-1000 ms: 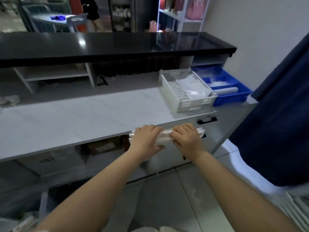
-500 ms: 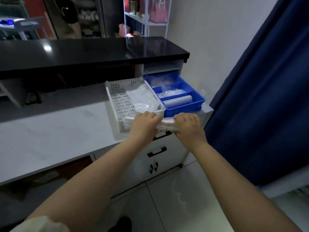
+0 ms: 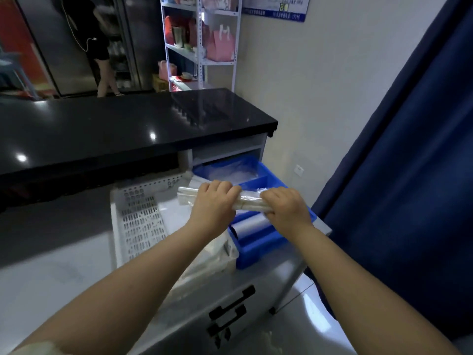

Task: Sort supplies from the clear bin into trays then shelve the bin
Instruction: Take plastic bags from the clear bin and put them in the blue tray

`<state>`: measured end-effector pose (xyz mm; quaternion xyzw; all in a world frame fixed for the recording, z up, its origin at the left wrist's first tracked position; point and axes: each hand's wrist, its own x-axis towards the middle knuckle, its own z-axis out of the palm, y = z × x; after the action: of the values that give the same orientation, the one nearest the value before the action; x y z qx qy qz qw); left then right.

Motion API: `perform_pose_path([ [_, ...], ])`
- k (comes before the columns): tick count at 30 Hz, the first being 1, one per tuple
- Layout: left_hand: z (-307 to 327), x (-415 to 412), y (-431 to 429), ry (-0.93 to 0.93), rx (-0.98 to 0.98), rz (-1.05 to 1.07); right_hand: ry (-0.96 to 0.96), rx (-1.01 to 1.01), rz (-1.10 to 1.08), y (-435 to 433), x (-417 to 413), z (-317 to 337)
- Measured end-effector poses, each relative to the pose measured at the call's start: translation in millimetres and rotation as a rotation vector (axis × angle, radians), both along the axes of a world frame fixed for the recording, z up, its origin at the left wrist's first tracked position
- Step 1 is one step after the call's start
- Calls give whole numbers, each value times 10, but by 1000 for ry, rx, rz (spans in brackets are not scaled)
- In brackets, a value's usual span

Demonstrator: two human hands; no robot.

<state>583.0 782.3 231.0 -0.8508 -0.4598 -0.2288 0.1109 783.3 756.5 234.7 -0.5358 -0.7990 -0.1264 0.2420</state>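
Head view shows the sorting step under way: the left hand [image 3: 212, 203] and the right hand [image 3: 286, 208] both curl tightly round one bundle [image 3: 249, 202] of pale sticks wrapped in clear film, held level in the air, one hand near each end. The bundle hangs above the line where the white tray [image 3: 120, 201] meets the blue tray [image 3: 256, 260], touching neither as far as can be seen. Both trays sit side by side at the far right end of the desk [image 3: 64, 265], under a black countertop [image 3: 128, 124]. The next move seems to be choosing a tray, lowering the bundle flat into a free compartment, and letting go with both hands without snagging the film on a rim. By count there are two hands, one bundle, two trays, one pale roll [image 3: 252, 221] in the blue tray's front compartment, and two black drawer handles [image 3: 231, 303] below. Clear bags lie in the blue tray's back compartment, too crumpled to count. The clear bin is out of view.
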Motion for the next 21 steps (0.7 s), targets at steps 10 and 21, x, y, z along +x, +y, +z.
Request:
perform_pose_path([
  [10,-226,373,1239,95,-135,102,-11,35,1,1297,285,-285],
  [21,-232,462,1519,33,-155,515,-272,-471,553,1996,620,-794],
])
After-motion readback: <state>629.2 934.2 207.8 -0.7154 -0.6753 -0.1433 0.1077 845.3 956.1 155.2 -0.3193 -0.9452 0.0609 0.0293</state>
